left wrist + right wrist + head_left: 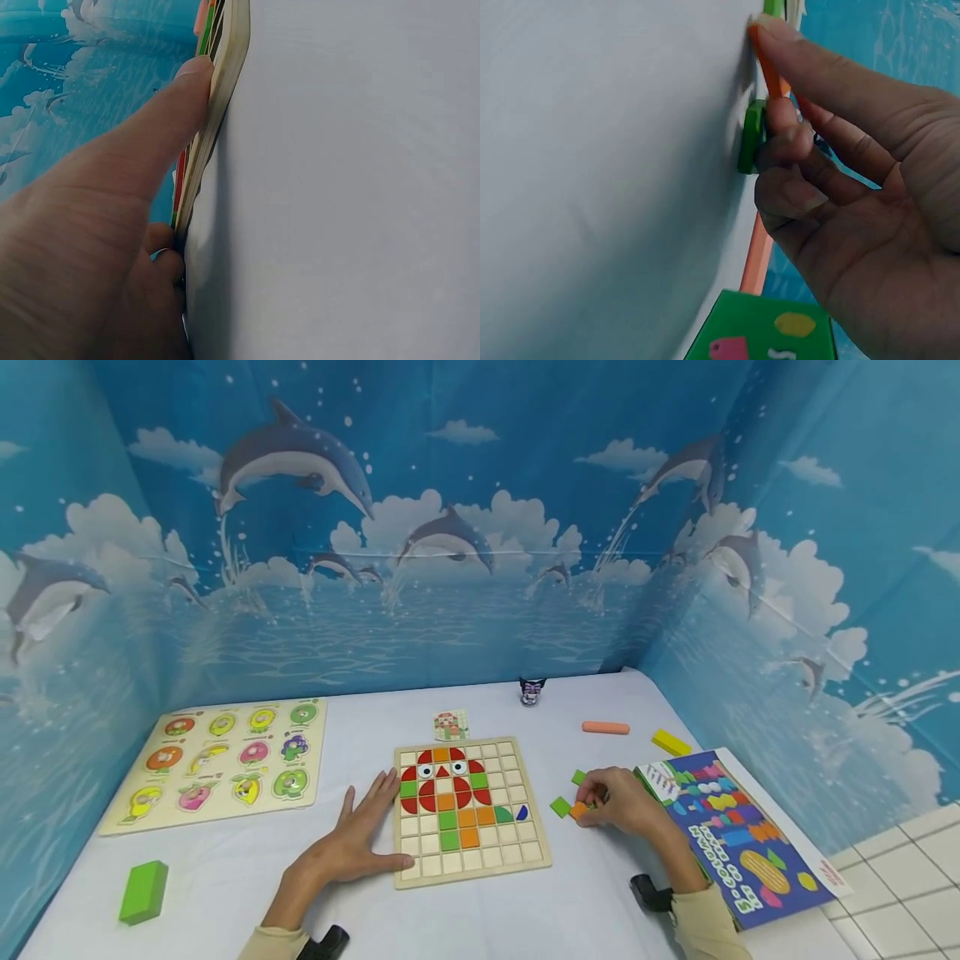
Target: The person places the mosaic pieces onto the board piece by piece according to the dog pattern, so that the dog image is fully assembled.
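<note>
A square wooden grid board (498,857) lies mid-table, with red, orange, green, white and blue tiles set in its cells. Against its left edge rests my left hand (348,843), fingers extended and thumb touching the lower-left side; the left wrist view shows the thumb (169,112) on the board's rim. To the right of the board, my right hand (630,802) pinches an orange tile (766,64) between thumb and fingers, low over the cloth. Beside those fingers lie a green tile (561,807) and another green tile (579,777), partly near the hand.
A small picture card (451,725) lies behind the board, near a dark figurine (531,692). At left are a fruit puzzle board (281,735) and a green block (144,892). An orange stick (606,727), a yellow block (671,742) and a colourful box (738,835) lie at right.
</note>
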